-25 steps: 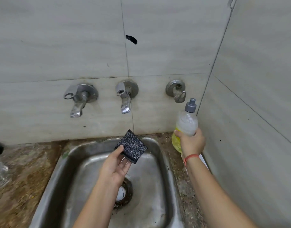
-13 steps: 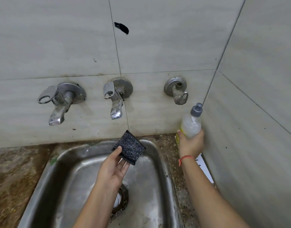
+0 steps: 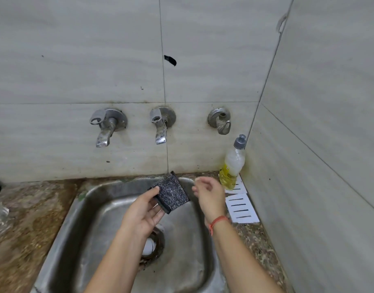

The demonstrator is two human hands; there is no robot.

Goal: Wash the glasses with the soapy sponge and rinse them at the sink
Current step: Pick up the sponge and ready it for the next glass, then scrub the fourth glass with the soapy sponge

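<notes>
I read this as sponge prep: my left hand [image 3: 143, 212] pinches the sponge [image 3: 171, 192] above the sink [image 3: 90, 195], my right hand [image 3: 207, 192] hangs relaxed and empty beside it, clear of the soap bottle [image 3: 232, 166], so next I must fetch a glass, none plainly in view.

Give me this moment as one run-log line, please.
left hand: holds sponge over sink | right hand: empty, beside sponge | soap bottle: stands in corner

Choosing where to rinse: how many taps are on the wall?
3, in a row: left tap, middle tap above the sink, right tap by the soap bottle. None seems hidden.
</notes>
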